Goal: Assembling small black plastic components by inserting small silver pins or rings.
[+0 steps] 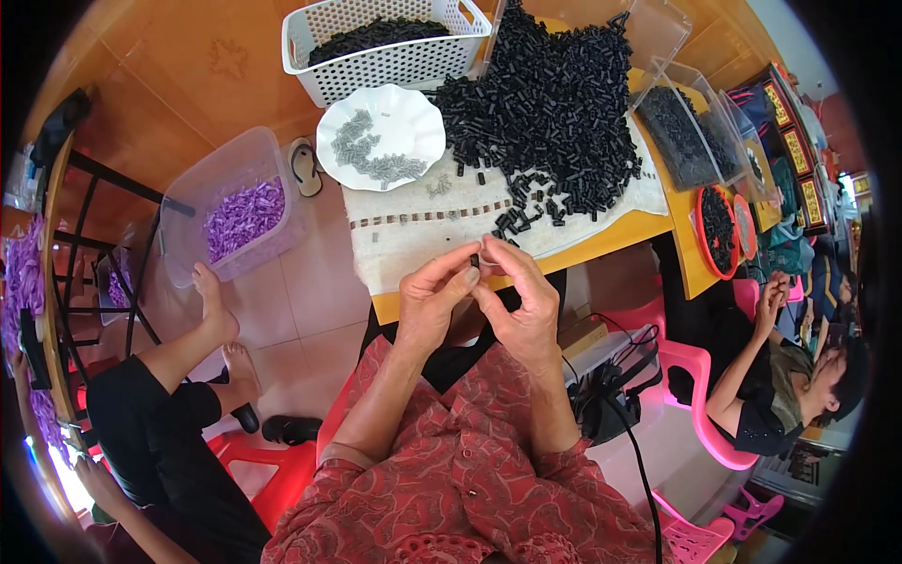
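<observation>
My left hand [430,299] and my right hand [524,303] meet in front of me at the table's near edge. Between the left thumb and forefinger is a small black tube-shaped piece [474,261]. The right thumb and fingers are closed beside it, and what they pinch is too small to make out. Just beyond my fingertips, loose pieces spill from a large heap of short black pieces [545,103] onto a white cloth [376,254]. To the left of the heap, a white scalloped plate [329,141] holds many small clear pieces [357,141].
A white perforated basket [376,77] of black pieces stands behind the plate. Clear boxes [691,141] and a red-rimmed bowl [700,230] sit at right. On the floor at left is a clear tub [183,240] of purple pieces. People sit on both sides, one near a pink chair [695,376].
</observation>
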{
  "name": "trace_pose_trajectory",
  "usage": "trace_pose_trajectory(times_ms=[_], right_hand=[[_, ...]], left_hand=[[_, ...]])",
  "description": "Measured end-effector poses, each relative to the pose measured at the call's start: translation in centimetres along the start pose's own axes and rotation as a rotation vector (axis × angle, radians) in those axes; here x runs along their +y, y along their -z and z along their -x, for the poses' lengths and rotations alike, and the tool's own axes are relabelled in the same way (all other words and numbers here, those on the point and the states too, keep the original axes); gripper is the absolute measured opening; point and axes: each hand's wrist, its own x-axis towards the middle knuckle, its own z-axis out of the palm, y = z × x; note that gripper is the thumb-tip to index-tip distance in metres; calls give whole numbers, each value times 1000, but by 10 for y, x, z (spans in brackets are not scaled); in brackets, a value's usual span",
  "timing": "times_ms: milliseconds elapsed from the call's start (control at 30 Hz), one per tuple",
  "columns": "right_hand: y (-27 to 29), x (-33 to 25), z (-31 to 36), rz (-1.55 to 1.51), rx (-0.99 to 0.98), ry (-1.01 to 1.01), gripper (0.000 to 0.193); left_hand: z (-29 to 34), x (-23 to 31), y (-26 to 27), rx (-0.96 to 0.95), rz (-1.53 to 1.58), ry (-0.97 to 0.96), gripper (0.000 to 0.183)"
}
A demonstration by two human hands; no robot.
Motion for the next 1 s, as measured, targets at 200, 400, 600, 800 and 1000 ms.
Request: trace_pose_trajectory(times_ms=[200,400,600,800,1000], right_hand=[[7,6,3,-15,19,52,31],[9,10,19,-256,116,-282,18],[8,3,28,-301,84,-354,16],[-2,12,36,-301,166,-223,14],[-2,19,41,-276,107,-93,17]], left_hand=[[-1,4,0,71,62,73,33],[0,3,1,-2,205,69,36],[4,3,1,-48,218,52,33],[12,3,0,-7,159,18,32],[16,7,-1,-46,220,26,35]])
